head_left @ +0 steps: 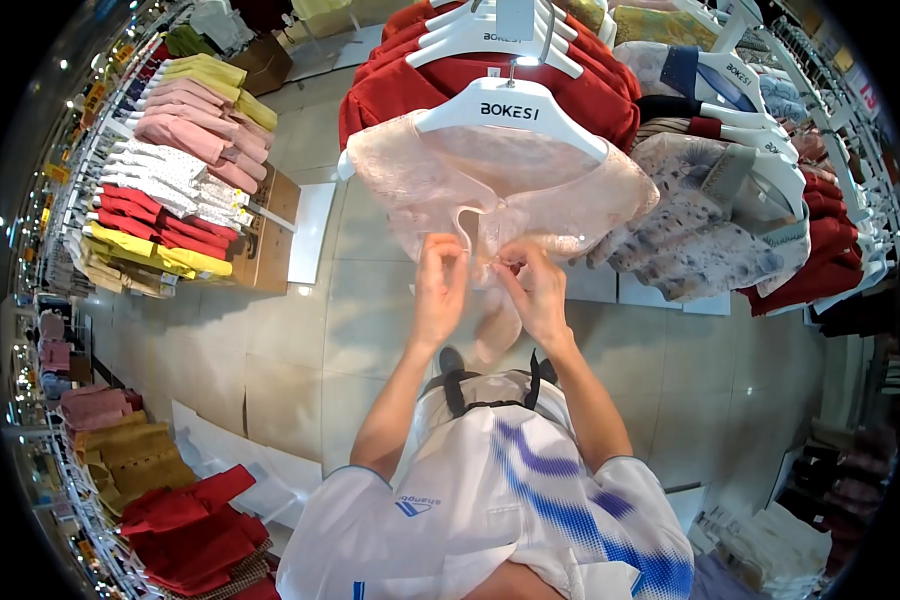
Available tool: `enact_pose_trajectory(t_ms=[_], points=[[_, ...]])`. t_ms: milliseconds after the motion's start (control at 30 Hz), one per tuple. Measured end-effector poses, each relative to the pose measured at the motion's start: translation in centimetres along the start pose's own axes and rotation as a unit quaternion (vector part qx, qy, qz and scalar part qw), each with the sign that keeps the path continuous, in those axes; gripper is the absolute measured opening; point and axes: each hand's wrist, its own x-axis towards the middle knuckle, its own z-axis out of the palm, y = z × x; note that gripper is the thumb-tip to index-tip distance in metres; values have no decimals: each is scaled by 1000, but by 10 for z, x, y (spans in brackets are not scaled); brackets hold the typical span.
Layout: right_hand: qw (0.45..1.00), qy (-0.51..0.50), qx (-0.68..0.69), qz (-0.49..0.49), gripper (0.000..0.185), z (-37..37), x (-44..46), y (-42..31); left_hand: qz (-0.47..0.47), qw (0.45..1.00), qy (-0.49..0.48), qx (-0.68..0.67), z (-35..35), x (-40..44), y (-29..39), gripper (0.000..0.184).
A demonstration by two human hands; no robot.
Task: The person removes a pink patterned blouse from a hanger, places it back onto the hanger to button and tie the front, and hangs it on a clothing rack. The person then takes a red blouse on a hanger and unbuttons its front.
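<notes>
- Left hand (440,297): fingers closed on the front edge.
- Pale-pink patterned fabric blouse (415,190): on a white plastic hanger (510,108), ahead of me, its front opening between both hands.
- Right hand (538,295): fingers pinching the opening's other side.

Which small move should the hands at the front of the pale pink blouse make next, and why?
Probably ease the left hand toward the right hand, bringing the front edges of the pale pink blouse together. The fingers of both hands are at its front, a curled edge stands up by the left ones, and a gap shows between the hands.
</notes>
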Motion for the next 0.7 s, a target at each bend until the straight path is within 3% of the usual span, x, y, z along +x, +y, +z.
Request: enact_pose_trajectory(t_ms=[100,133,200,300,533,700], points=[[1000,0,-9,-20,22,-1,-1,-6,-15,997,-72,10,6,2,12,9],[1000,0,-9,-21,22,-1,0,-6,-15,997,-72,10,7,2,11,9],[992,18,-64,-110,21,-2,3,-6,-9,997,-78,12,9,0,4,8],[990,11,-60,-127,21,-4,2,-11,-16,999,-45,4,10,-3,-5,7],[996,-10,-46,-77,25,-4,-1,-9,-27,996,-87,13,8,-2,2,6],[994,-80,-53,-52,25,-11,4,-12,13,992,-123,35,4,0,2,9]])
